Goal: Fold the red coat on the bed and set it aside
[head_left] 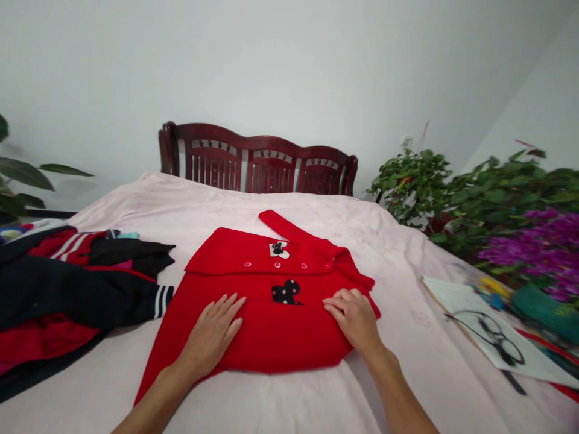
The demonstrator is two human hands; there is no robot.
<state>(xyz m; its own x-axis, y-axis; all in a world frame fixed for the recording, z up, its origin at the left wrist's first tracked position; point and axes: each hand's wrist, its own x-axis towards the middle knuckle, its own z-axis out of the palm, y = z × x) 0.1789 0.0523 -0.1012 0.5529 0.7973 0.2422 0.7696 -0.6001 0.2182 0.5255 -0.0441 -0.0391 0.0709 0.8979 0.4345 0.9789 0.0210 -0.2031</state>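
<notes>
Fingers (236, 308) on red coat (266, 337), purple flowers (543, 253) above teal pot (545, 310)

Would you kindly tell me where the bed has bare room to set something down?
The sheet is bare between coat and headboard, and right of the coat to the paper. A smaller patch lies between the left forearm and right forearm. It is crowded left, with clothes beside the coat, and far right, around the glasses.

left fingers (227, 307): flat on red coat (280, 337) | right fingers (347, 297): bent over its right | pink sheet (402, 337): beneath
</notes>
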